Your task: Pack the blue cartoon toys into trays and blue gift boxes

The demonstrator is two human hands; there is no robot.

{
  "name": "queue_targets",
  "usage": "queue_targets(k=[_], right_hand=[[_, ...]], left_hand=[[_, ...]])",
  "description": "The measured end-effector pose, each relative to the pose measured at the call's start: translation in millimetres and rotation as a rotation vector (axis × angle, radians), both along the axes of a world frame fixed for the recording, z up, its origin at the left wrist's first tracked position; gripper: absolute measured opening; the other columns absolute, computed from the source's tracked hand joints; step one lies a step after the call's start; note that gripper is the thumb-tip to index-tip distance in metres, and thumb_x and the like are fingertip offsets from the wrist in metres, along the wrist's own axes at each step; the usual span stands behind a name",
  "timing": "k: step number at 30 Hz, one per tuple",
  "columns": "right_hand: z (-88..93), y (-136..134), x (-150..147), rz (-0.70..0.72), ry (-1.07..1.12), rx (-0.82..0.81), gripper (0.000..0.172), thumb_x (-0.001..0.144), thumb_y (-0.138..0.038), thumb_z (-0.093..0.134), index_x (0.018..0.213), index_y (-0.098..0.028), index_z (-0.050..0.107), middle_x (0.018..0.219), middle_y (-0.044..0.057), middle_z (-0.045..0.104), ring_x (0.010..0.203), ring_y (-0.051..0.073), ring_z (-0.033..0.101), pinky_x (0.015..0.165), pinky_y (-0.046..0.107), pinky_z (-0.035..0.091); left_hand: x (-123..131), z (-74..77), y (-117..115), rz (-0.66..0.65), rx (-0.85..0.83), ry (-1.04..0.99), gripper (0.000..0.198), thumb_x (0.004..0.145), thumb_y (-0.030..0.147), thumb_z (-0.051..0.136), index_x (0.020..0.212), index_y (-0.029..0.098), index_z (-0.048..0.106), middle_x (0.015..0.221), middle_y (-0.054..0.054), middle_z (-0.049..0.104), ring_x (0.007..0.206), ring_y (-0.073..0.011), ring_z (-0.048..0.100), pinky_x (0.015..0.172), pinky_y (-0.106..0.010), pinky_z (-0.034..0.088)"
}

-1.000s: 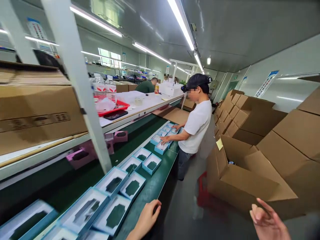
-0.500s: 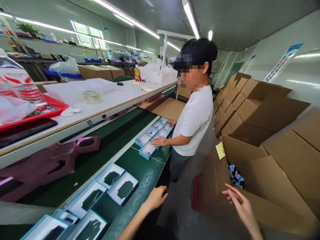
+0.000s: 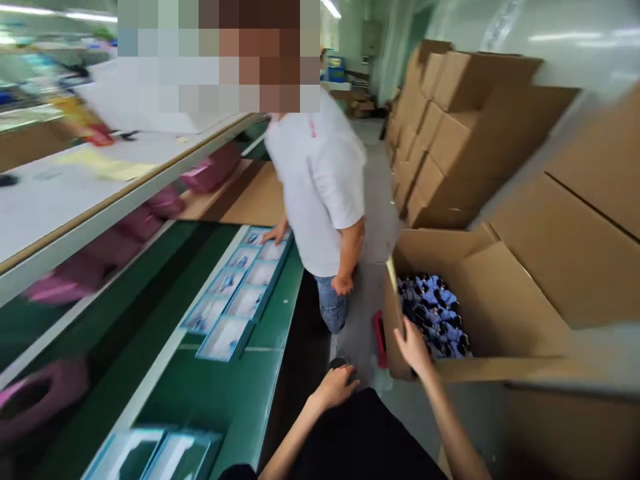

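Observation:
My left hand [image 3: 336, 388] hovers above my dark clothing, near the edge of the green conveyor surface. Its fingers are loosely bent and apart, with nothing visible in them. My right hand [image 3: 414, 347] is at the near left edge of a big open cardboard box [image 3: 515, 300], fingers stretched out and holding nothing I can see; whether it touches the rim I cannot tell. Inside the box lie many small blue-and-black items [image 3: 434, 313], their kind unclear. A yellow note [image 3: 393, 275] sticks to the box's left side.
A co-worker in a white shirt [image 3: 320, 180] stands beside the conveyor [image 3: 235, 407], one hand on rows of blue-edged trays [image 3: 235, 330]. More blue-framed boxes [image 3: 185, 457] lie at the lower left. Stacked cartons [image 3: 465, 133] line the right side. A red object [image 3: 380, 340] sits on the floor.
My view has swung right and nearer the co-worker and the cardboard box. My right hand has moved in to the box's edge. One of the co-worker's hands has left the trays and hangs down.

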State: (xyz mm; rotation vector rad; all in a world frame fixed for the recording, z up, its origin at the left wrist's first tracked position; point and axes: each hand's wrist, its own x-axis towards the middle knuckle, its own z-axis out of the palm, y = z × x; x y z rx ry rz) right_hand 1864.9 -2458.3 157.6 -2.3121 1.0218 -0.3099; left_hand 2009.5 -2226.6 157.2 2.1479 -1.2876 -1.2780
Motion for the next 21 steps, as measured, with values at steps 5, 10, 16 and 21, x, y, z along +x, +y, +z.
queue_targets(k=[5,10,16,21], right_hand=[[-10.2,55,50,-0.046,-0.016,0.115,0.052,0.086,-0.017,0.052,0.138,-0.024,0.058,0.14,0.006,0.059,0.127,0.03,0.056,0.106,0.04,0.046],[11.0,10,53,0.019,-0.043,0.293,0.045,0.08,-0.012,0.061,0.123,-0.025,0.069,0.129,0.003,0.067,0.119,0.022,0.063,0.1,0.028,0.049],[57.3,-97,-3,0.222,0.058,0.271,0.042,0.095,-0.035,0.042,0.127,-0.021,0.065,0.127,0.008,0.068,0.119,0.024,0.062,0.104,0.04,0.046],[23.7,-152,-56,0.167,0.231,0.369,0.058,0.085,-0.055,0.042,0.12,-0.016,0.068,0.121,0.014,0.07,0.112,0.03,0.067,0.1,0.045,0.052]], left_hand=[[40,15.3,-104,-0.233,-0.165,-0.032,0.034,0.096,0.032,0.04,0.101,0.017,0.071,0.102,-0.009,0.074,0.093,-0.021,0.069,0.083,-0.028,0.048],[60,12.3,-215,-0.261,-0.076,-0.278,0.036,0.1,0.035,0.038,0.099,0.016,0.068,0.095,-0.01,0.074,0.089,-0.0222,0.07,0.077,-0.029,0.047],[20,-3.6,-243,-0.258,-0.025,-0.333,0.025,0.095,0.028,0.048,0.11,0.015,0.063,0.111,-0.015,0.069,0.105,-0.0261,0.066,0.092,-0.036,0.046],[-33,15.2,-193,-0.039,-0.334,-0.102,0.024,0.097,0.028,0.042,0.097,0.02,0.066,0.095,-0.006,0.07,0.094,-0.0186,0.066,0.089,-0.03,0.045]])
